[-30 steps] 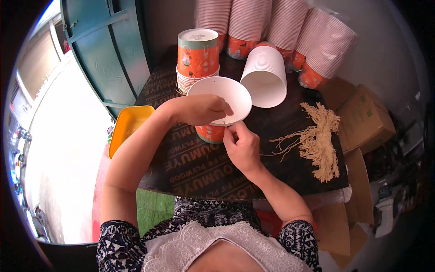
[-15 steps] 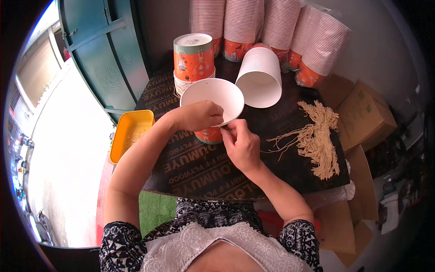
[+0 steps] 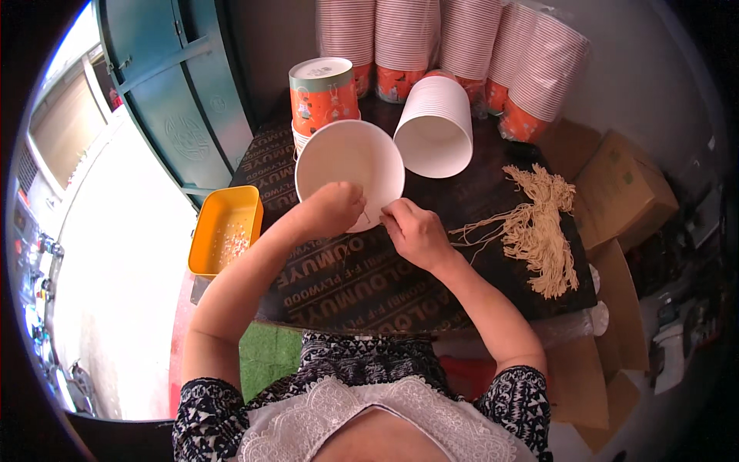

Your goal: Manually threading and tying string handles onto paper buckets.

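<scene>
A paper bucket (image 3: pixel 350 158) with a white inside is tipped so that its mouth faces me. My left hand (image 3: pixel 336 209) is closed in a pinch in front of the mouth, and a short thin strand shows below its fingertips. At the lower right of the rim, my right hand (image 3: pixel 416 231) pinches the bucket's edge between thumb and fingers; anything else between them is hidden. Right of my right hand lies a bundle of cream cords (image 3: pixel 539 231), some loose ends trailing toward it.
Behind the bucket stands an upside-down orange and green bucket (image 3: pixel 323 96). A nested white stack (image 3: pixel 435 127) lies beside it. Tall wrapped bucket stacks (image 3: pixel 408 46) line the wall. A yellow bin (image 3: pixel 227 231) with small pieces sits left; cardboard boxes (image 3: pixel 627 189) stand right of the dark table (image 3: pixel 339 285).
The bucket has tilted further toward me, showing more of its inside and hiding its orange side. My left hand has moved slightly down and left; my right hand remains at the rim.
</scene>
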The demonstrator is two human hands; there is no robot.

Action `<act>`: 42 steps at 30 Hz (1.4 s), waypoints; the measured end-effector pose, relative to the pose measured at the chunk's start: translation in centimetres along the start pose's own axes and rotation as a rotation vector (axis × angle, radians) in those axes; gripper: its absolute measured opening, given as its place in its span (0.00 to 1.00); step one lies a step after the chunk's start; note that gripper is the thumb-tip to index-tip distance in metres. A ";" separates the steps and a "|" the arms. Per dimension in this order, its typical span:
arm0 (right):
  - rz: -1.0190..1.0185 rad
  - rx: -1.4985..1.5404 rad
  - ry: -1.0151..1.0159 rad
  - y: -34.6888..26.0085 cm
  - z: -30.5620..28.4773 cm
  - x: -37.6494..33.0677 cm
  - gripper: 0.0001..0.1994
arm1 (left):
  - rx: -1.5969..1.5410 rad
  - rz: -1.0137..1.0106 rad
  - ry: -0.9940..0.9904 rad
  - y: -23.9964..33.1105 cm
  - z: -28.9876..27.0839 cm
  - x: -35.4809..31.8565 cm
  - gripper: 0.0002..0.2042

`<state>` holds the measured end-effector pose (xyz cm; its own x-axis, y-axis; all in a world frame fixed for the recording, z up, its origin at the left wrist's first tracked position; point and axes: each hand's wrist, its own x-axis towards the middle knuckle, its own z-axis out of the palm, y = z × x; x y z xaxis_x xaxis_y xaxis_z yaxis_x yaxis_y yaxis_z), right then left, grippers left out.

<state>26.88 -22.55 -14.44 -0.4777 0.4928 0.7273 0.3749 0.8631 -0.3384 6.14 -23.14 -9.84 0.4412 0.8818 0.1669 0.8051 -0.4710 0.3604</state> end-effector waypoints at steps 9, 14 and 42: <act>0.065 -0.067 -0.273 3.3 2.6 -1.3 0.07 | 0.065 0.186 0.168 -4.0 8.4 -0.2 0.07; 0.311 0.051 -0.236 2.7 3.4 -1.5 0.09 | -0.609 -0.337 0.228 0.6 7.4 -0.2 0.12; 0.523 0.396 0.032 3.1 2.7 -2.4 0.05 | -0.656 -0.129 0.181 0.6 9.3 1.5 0.07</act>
<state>27.07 -20.78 -18.79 -0.2856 0.8600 0.4230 0.2277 0.4896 -0.8417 11.00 -22.34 -17.89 0.2392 0.9468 0.2152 0.4151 -0.3000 0.8589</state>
